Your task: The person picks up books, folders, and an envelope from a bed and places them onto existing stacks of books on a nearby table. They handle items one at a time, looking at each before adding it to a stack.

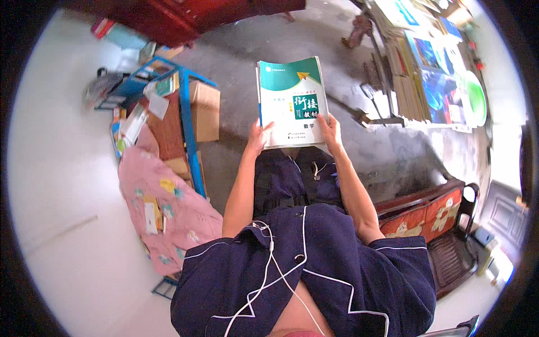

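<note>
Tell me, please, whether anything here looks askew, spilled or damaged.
Only mildly: the loose papers beside the blue frame lie at mixed angles, which looks untidy. The green and white book sits fairly straight between the left hand and right hand. I see no clear spill or damage.

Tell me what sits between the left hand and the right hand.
In the head view, a green-and-white softcover textbook spans the gap between the left hand and the right hand, which grip its opposite sides.
</note>
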The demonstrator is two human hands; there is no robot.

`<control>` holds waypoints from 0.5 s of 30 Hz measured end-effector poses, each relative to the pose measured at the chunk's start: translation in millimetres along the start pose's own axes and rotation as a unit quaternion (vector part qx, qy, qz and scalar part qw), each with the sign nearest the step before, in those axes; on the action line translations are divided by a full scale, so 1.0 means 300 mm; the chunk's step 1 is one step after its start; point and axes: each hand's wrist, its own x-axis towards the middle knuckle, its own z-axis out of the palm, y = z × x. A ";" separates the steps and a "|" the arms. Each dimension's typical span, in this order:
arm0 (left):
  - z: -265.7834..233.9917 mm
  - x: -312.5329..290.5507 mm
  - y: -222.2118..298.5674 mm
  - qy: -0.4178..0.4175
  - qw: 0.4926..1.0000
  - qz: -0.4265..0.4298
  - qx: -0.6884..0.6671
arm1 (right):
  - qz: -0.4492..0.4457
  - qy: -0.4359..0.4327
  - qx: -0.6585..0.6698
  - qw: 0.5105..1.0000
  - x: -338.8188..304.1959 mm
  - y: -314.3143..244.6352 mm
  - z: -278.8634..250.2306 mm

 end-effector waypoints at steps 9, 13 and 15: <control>0.321 0.310 0.158 -0.171 0.984 -0.040 -0.019 | -0.005 0.162 0.048 0.986 0.090 -0.112 -0.240; 0.449 0.467 0.223 -0.234 0.971 -0.044 0.001 | -0.041 0.204 0.068 0.976 0.184 -0.123 -0.331; 0.532 0.550 0.269 -0.252 0.967 -0.041 0.011 | -0.039 0.233 0.073 0.969 0.243 -0.145 -0.378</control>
